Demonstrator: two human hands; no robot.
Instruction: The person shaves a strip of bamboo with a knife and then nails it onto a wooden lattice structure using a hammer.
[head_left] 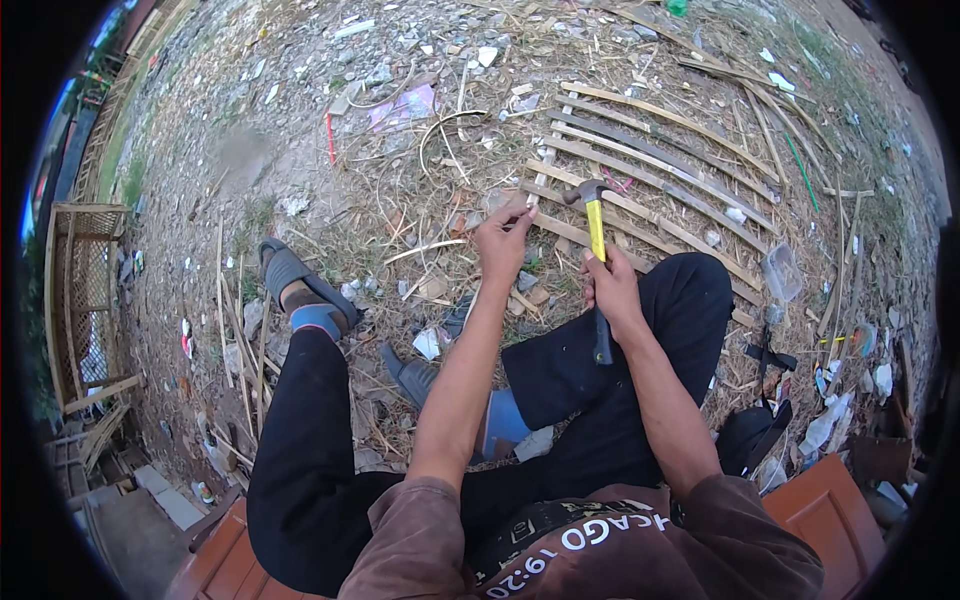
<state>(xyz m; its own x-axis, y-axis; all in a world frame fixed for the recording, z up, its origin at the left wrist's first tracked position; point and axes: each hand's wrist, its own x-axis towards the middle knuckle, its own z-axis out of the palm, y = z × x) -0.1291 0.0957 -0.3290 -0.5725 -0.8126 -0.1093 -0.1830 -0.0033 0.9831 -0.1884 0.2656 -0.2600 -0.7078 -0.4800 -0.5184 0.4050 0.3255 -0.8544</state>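
My right hand (612, 285) is wrapped round a claw hammer (596, 225) with a yellow and black handle. Its metal head points up and away from me, over a row of thin wooden slats (640, 165). The slats lie roughly side by side on the ground, across a narrow crosspiece (543, 172) at their left ends. At the near end of that crosspiece, my left hand (505, 238) has its thumb and fingers pinched together. Whatever lies between those fingertips is too small to make out. The hammer head is apart from my left hand, to its right.
Loose wood strips (770, 120) lie at the far right, and others (240, 350) beside my left leg. A clear plastic container (783, 273) sits right of my knee. Litter and stones cover the ground. A lattice wooden frame (85, 300) stands at the left; I sit on reddish-brown wood (825, 515).
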